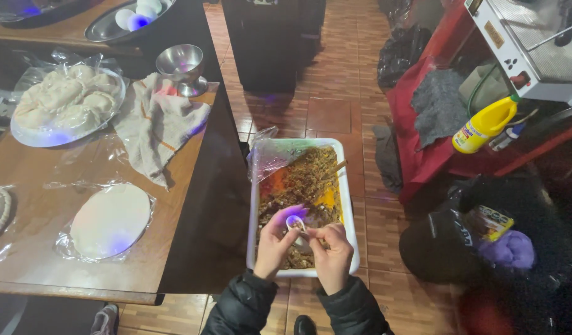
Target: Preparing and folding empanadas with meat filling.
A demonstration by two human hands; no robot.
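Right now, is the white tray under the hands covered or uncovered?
Uncovered. The clear plastic film is peeled back to the far left corner of the white tray, so the brown filling lies open under both hands.

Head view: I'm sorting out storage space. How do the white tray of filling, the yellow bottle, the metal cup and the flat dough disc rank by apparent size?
1. white tray, largest.
2. dough disc.
3. yellow bottle and metal cup look alike; both stand farther from the camera, so unranked.

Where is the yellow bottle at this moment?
In the head view, the yellow bottle is at the upper right, lying tilted on the red stand, beside a grey cloth and below the white machine.
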